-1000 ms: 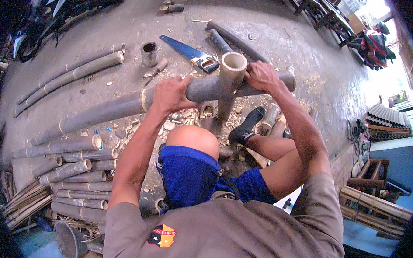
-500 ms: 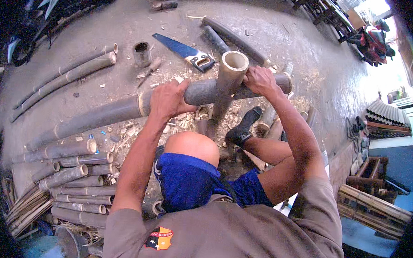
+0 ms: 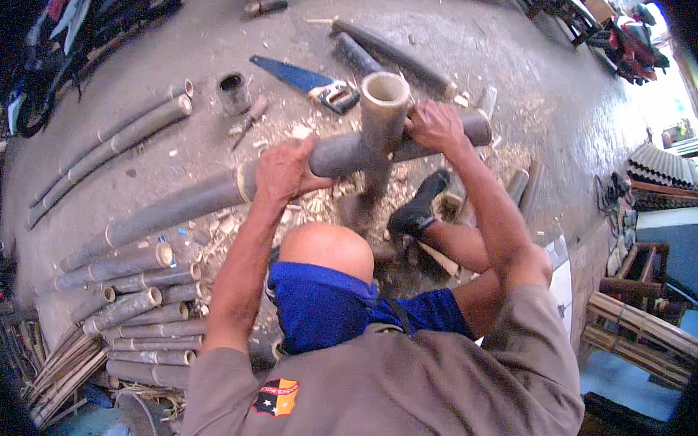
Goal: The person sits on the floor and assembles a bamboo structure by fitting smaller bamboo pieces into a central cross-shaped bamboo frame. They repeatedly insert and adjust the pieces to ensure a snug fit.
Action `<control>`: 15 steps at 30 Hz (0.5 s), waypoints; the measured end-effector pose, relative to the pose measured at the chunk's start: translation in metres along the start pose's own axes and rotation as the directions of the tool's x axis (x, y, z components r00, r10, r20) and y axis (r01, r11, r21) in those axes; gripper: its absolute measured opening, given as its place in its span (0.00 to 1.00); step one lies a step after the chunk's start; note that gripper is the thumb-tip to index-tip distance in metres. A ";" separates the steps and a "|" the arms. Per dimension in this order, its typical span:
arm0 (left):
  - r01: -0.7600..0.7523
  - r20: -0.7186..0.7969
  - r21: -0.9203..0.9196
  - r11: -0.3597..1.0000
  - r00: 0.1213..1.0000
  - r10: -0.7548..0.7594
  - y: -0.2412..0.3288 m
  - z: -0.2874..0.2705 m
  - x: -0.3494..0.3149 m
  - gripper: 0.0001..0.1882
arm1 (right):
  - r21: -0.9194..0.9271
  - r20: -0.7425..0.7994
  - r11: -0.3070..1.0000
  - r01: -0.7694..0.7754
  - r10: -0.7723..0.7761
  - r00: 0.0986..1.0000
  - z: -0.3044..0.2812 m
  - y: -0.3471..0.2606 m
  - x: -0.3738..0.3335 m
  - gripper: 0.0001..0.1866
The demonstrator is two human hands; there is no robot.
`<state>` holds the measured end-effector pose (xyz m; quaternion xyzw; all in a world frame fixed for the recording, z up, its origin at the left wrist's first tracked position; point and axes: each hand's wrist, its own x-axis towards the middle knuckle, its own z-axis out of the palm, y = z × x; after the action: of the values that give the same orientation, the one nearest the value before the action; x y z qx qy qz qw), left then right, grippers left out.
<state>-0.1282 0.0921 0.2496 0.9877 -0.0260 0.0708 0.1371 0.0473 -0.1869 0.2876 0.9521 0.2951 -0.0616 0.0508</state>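
A thick dark bamboo pole (image 3: 172, 205) lies slantwise in front of me, from lower left to upper right. My left hand (image 3: 286, 167) clasps it from above just right of a pale node ring, the thumb spread along its near side. A shorter bamboo tube (image 3: 384, 121), open at its pale cut top, stands upright across the pole; whether it passes through the pole I cannot tell. My right hand (image 3: 435, 128) is closed over the pole just right of that tube, fingertips partly hidden. My bare knee (image 3: 328, 244) is below the pole, my black-socked foot (image 3: 422, 206) to its right.
Beyond the pole lie a blue-bladed handsaw (image 3: 301, 80), a chisel-like tool (image 3: 249, 122), a short bamboo cup (image 3: 233, 93) and dark bamboo lengths (image 3: 397, 55). Cut bamboo (image 3: 158, 328) is piled at lower left. Wood chips (image 3: 310, 204) litter the floor. A motorcycle (image 3: 66, 37) stands upper left.
The view has turned slightly. Both hands keep their places on the pole, and the upright tube now leans less to the right in the picture.
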 end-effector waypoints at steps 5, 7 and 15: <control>-0.027 -0.002 -0.035 0.999 1.000 0.027 -0.004 0.011 0.016 0.44 | -0.023 -0.180 1.000 0.018 -0.022 0.983 0.021 0.009 0.009 0.23; 0.010 -0.004 -0.030 1.000 1.000 -0.011 -0.007 0.007 -0.001 0.45 | 0.097 -0.007 0.995 -0.038 0.038 0.999 0.002 -0.018 0.001 0.23; -0.048 -0.120 -0.122 0.991 0.992 0.033 -0.009 -0.064 0.002 0.42 | 0.031 -0.342 0.996 0.084 -0.068 0.937 -0.078 -0.025 -0.015 0.24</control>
<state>-0.1340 0.1182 0.3081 0.9705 -0.0422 0.1297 0.1986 0.0278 -0.1646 0.3654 0.9373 0.3344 0.0953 -0.0250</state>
